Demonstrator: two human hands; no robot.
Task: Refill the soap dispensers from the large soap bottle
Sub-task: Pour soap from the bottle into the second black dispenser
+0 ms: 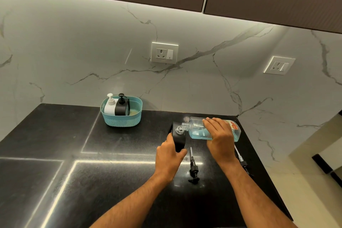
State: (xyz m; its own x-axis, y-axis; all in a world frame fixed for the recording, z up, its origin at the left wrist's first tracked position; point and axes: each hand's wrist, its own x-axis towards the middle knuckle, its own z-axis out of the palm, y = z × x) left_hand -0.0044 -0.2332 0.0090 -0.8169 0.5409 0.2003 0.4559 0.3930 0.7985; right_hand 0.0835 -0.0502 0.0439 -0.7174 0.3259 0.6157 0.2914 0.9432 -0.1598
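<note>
Large soap bottle (214, 129) gripped in right hand (219, 135), long axis near horizontal, mouth touching dispenser (178, 138) opening; left hand (169, 155) fingers wrapped round dispenser.

under-cabinet strip light, bright | glare streaks on countertop (55, 135) | edges bowed

Just two bare forearms coming in from the bottom edge, no sleeves, no watch, no rings or bands that I can spot. Left hand (171, 155) and right hand (219, 138) are gloveless, with some arm hair showing.
</note>
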